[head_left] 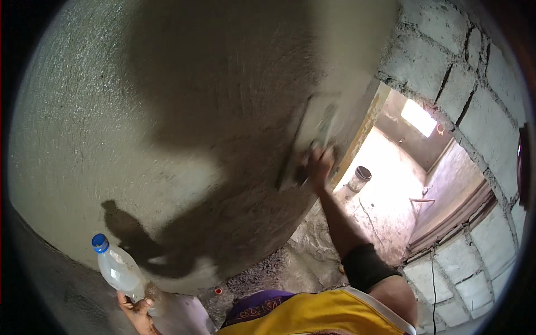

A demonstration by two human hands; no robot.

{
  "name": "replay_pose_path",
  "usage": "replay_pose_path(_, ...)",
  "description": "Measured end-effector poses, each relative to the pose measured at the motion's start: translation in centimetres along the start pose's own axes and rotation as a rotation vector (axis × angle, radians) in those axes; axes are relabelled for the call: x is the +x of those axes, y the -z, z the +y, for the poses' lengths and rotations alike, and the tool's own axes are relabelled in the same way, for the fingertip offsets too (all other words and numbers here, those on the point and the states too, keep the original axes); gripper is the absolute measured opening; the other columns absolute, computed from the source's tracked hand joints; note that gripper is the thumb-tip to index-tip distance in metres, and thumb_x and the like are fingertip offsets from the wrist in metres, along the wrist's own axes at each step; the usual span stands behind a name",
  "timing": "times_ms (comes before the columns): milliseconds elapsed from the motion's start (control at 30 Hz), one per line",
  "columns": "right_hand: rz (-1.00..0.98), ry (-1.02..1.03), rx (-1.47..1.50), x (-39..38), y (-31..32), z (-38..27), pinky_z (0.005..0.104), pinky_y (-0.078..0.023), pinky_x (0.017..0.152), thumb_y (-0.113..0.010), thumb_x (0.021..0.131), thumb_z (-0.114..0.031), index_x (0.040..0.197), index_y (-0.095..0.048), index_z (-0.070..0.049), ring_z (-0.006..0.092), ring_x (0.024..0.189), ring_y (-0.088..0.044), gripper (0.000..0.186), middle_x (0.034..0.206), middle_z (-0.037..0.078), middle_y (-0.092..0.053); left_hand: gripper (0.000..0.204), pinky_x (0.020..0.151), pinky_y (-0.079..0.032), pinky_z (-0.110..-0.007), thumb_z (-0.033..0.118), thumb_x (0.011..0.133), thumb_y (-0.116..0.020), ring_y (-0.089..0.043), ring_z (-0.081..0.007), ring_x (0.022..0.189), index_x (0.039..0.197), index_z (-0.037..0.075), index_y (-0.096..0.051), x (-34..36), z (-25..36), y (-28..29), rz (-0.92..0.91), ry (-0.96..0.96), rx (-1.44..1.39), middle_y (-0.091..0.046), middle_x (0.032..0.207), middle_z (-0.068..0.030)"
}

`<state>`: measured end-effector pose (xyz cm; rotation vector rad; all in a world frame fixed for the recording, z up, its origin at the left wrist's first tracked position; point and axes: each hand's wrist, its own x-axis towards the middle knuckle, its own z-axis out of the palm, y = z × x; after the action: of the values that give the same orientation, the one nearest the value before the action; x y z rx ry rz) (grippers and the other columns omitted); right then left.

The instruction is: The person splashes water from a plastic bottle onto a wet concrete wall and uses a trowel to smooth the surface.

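Observation:
My right hand (319,162) is closed around the handle of a flat rectangular plastering trowel (314,120). The trowel's face lies against the wet grey plastered wall (234,95), near its right edge by the doorway. At the lower left, my left hand (137,312) grips a clear plastic bottle (120,271) with a blue cap (100,242). The bottle stands upright with a slight tilt, in front of the wall and apart from it. Cloudy contents show inside. My shadow and the bottle's shadow fall across the plaster.
Bare grey block wall (435,61) frames a doorway on the right. Through it, a dark bucket (362,174) stands on a brightly lit floor. Rubble and loose mortar (257,279) lie at the wall's foot, with a small red ring (218,291). A thin cable (434,285) hangs at the lower right.

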<state>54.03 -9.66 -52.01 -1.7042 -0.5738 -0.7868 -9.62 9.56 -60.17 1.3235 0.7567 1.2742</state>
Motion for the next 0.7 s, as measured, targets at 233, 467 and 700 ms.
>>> replay_pose_path(233, 0.059, 0.385, -0.328, 5.8, 0.9, -9.6, 0.0493, -0.053, 0.083, -0.061, 0.098, -0.034, 0.122, -0.057, 0.006, 0.0489, 0.098, -0.066, 0.047, 0.102, 0.033, -0.066, 0.081, 0.084, -0.051, -0.034, 0.024, 0.058, -0.091, -0.061, -0.0201, 0.100, 0.127, 0.000, -0.056, 2.6, 1.7, -2.2, -0.068, -0.048, 0.093, -0.063, 0.113, -0.0071)
replay_pose_path(467, 0.150, -0.075, -0.048, 7.7, 2.5, 0.5, 0.0454, -0.052, 0.064, -0.060, 0.098, -0.031, 0.098, -0.056, 0.008, 0.0354, 0.068, -0.066, 0.039, 0.074, 0.023, -0.065, 0.062, 0.075, -0.053, -0.030, 0.000, 0.059, -0.056, -0.063, -0.0173, 0.090, 0.120, 0.003, -0.060, 2.8, 2.1, -4.7, -0.122, -0.071, 0.158, -0.066, 0.101, -0.0051)
replay_pose_path(700, -0.274, -0.019, -0.099, -7.7, -1.8, -4.0, 0.0502, -0.052, 0.083, -0.063, 0.097, -0.027, 0.105, -0.058, 0.002, 0.0414, 0.091, -0.067, 0.030, 0.096, 0.025, -0.068, 0.078, 0.072, -0.057, -0.033, -0.010, 0.047, -0.064, -0.066, -0.0190, 0.085, 0.124, -0.001, -0.057, 4.2, 3.0, -4.4, -0.088, 0.021, 0.054, -0.067, 0.101, -0.0086)
